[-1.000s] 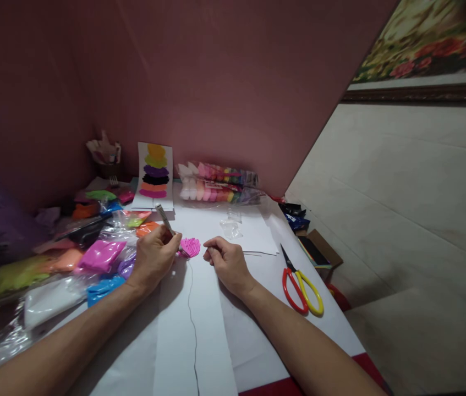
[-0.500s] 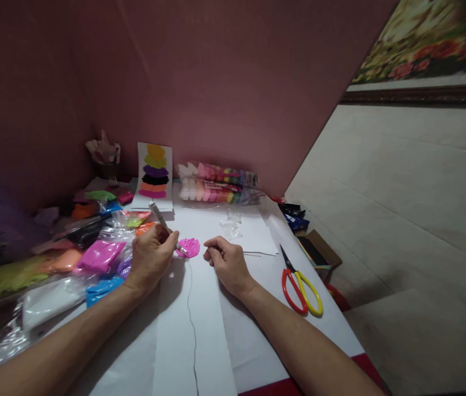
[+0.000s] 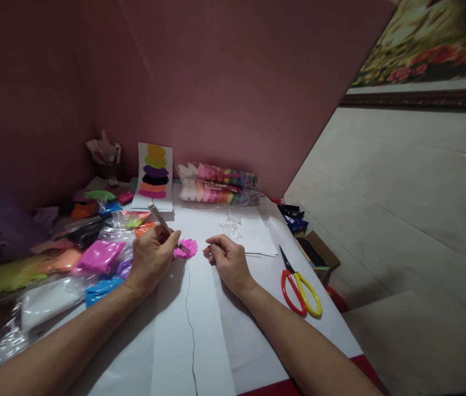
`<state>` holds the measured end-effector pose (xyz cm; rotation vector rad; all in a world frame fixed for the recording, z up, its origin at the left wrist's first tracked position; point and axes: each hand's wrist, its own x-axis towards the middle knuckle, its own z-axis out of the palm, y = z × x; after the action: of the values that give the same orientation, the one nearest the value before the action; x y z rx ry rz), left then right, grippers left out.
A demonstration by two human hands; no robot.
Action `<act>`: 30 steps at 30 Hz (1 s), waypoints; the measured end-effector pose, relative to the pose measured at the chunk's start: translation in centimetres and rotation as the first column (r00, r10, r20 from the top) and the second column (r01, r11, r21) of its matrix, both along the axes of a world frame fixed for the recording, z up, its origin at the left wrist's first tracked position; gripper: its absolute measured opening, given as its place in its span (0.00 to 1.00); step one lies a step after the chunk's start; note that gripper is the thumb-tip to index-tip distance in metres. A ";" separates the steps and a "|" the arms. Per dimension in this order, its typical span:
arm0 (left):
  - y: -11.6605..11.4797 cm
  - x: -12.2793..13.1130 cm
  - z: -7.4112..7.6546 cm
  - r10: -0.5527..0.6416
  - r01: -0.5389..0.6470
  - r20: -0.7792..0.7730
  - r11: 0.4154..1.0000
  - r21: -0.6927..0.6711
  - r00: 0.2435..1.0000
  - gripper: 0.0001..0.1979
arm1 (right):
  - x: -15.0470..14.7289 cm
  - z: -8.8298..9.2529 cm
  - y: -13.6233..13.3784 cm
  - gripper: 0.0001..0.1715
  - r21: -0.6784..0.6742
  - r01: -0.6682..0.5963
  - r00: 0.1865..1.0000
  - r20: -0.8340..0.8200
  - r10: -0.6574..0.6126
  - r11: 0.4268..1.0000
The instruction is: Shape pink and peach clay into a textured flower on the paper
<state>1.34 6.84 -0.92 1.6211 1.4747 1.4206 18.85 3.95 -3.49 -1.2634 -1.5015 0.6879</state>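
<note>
My left hand (image 3: 153, 256) is closed round a fork (image 3: 159, 215) with a patterned handle. Its tines lie against a round, ridged piece of pink clay (image 3: 190, 247) on a long strip of white paper (image 3: 203, 324). A thin wavy dark line (image 3: 191, 324) runs down the strip from the clay. Just right of the clay, my right hand (image 3: 228, 263) has its thumb and fingers pinched together; whatever may be between them is too small to make out.
Bags of coloured clay (image 3: 99, 257) crowd the left side. A card with coloured bands (image 3: 155, 176) leans against the wall beside packed clay tubes (image 3: 216, 184). Red-and-yellow-handled scissors (image 3: 301, 289) lie to the right, near thin wires (image 3: 261, 254) and a clear plastic scrap (image 3: 230, 228).
The pink clay and paper strip have shifted slightly left. The fork's tines now lie farther across the clay, and both hands have barely moved.
</note>
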 end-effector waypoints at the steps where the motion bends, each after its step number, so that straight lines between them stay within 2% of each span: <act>1: 0.1 0.0 -0.1 -0.013 0.013 -0.005 1.000 0.006 1.000 0.10 | 0.0 -0.1 0.0 0.10 0.002 0.005 0.999 0.032 -0.005 1.000; 7: 0.3 0.4 -1.2 -0.156 0.157 -0.006 0.986 0.049 0.988 0.12 | 0.1 -0.4 0.2 0.10 0.025 0.016 0.994 0.112 -0.019 1.000; 12: 0.4 1.0 -1.7 -0.218 0.217 0.013 0.975 0.055 0.976 0.13 | 0.1 -0.4 0.2 0.10 0.026 0.035 0.991 0.125 -0.038 0.999; 16: 0.4 0.9 -1.6 -0.209 0.209 -0.011 0.975 0.079 0.978 0.13 | 0.1 -0.3 0.2 0.10 0.028 0.031 0.991 0.132 -0.034 0.999; 22: -0.1 0.7 -1.0 -0.054 0.076 -0.124 0.980 0.182 0.991 0.10 | 0.1 -0.3 0.2 0.10 0.022 0.033 0.990 0.137 -0.036 0.999; 30: -0.2 1.3 -1.2 -0.158 0.171 -0.104 0.976 0.137 0.982 0.11 | 0.2 -0.4 0.3 0.10 0.018 0.042 0.988 0.148 -0.044 0.999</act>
<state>2.62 6.65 -2.13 1.8759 1.2768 1.4038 19.01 4.23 -3.92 -1.3558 -1.5921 0.5637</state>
